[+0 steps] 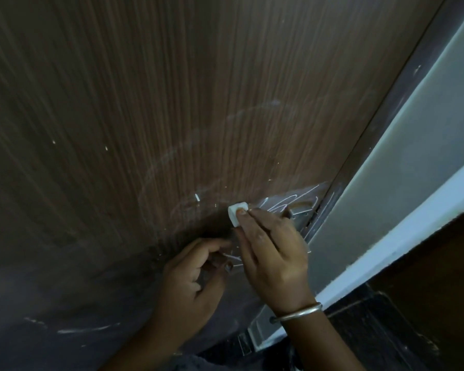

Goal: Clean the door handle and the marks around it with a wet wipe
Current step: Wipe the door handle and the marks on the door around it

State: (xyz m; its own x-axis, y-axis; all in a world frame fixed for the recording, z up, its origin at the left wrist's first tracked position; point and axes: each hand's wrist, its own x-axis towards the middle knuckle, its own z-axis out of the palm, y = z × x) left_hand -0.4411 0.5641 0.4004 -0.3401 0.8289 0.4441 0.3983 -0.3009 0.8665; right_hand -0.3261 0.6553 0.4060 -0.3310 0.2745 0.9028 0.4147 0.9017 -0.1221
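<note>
Head view: right hand (271,258) fingers pinch small white wipe (236,213) against door (172,103), just left of handle (302,211); white marks (279,202) cover area around handle; left hand (196,279) curled, contents unclear; cleaning looks barely begun.

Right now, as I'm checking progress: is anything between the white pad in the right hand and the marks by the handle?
Nothing visible: the right hand pinches the white pad against the door, directly beside the marks.
</note>
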